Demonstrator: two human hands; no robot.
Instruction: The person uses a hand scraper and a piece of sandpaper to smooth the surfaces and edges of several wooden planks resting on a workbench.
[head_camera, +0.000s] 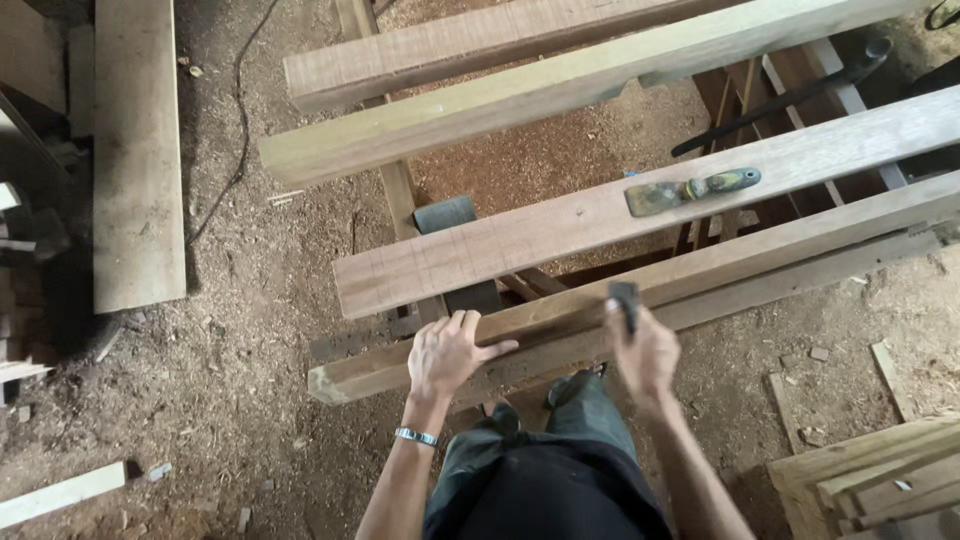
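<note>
The left hand (447, 352) lies flat with fingers spread, released, pressing on the nearest long wooden beam (700, 275). The right hand (643, 350) is clenched around a small dark block (624, 300), blurred, set against the same beam's top edge. The beam is pale, rough-sawn and square-edged. A scraper (690, 190) with a worn greenish handle rests on the next plank (480, 255). Sawdust covers the floor (250, 400).
</note>
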